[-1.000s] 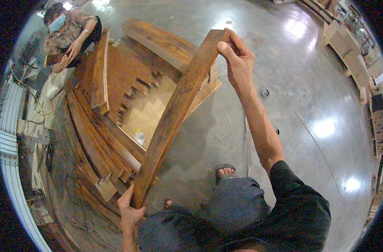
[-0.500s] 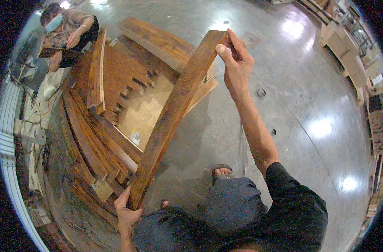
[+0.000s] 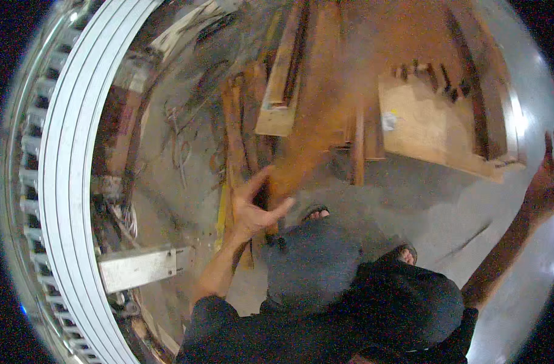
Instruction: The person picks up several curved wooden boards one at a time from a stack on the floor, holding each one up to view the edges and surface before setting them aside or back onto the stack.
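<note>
A long brown wooden plank point(image 3: 316, 142), smeared by motion, slants from my left hand up toward the stacked boards. My left hand point(image 3: 252, 209) is at the plank's near end with thumb and fingers spread wide in a V. Whether the skin touches the wood is not clear. Well apart from the plank, at the far right rim, my right hand point(image 3: 544, 179) is raised with its fingers apart and nothing seen in them. Part of that hand runs into the dark edge of the picture.
Dark stained boards with notched ends lie over a pale wooden panel point(image 3: 425, 130) ahead. Narrow strips point(image 3: 234, 121) lie on the floor left of it. A ribbed white metal rail point(image 3: 67, 176) and a white beam point(image 3: 137, 269) stand at left. My sandalled feet are close by.
The view has swung left. My right hand has come off the plank's far end and moved out to the right. My left hand's fingers have spread at the near end.
</note>
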Tool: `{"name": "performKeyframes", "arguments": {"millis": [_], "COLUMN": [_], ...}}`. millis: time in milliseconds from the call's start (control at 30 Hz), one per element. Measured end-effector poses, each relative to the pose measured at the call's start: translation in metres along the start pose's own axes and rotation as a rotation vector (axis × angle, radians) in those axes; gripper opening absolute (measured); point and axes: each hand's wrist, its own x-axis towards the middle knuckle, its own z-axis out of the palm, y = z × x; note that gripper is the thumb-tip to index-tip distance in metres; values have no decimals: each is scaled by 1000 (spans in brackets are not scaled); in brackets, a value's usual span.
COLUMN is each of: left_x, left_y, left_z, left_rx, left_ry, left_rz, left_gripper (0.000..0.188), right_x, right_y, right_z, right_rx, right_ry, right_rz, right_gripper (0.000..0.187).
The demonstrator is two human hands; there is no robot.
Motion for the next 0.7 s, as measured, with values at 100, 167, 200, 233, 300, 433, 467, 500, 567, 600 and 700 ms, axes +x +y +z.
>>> {"name": "performKeyframes", "arguments": {"millis": [100,167,200,233,300,433,467,500,567,600,700], "left_x": [-41,-52,-70,-84,-83,-79,-77,-59,-33,-31,-30], "left_y": [-55,-95,-122,-153,-162,-172,-184,-176,-169,-187,-216], "left_z": [-50,-71,-84,-94,-82,-53,-46,-33,-14,-6,14], "left_rx": [-41,110,219,317,400,244,253,251,488,570,584], "left_ry": [395,450,464,473,424,345,334,315,307,276,88], "left_rz": [-334,-349,-406,-451,-535,-628,-630,-621,-621,-575,-509], "left_gripper": [62,58,58,58,59,58,57,55,52,52,58], "right_x": [-45,-65,-78,-86,-91,-106,-107,-102,-97,-97,-86], "right_y": [10,3,20,26,26,25,23,24,28,30,26], "right_z": [8,24,19,23,30,35,44,37,8,-1,12], "right_rx": [-30,-214,-129,-150,-243,-336,-353,-372,-410,-444,-560], "right_ry": [-13,-15,-59,-70,-91,-155,-149,-160,-158,-149,-105], "right_rz": [284,417,491,527,585,593,602,598,594,609,626], "right_gripper": [45,41,36,35,34,37,36,36,35,33,31]}}
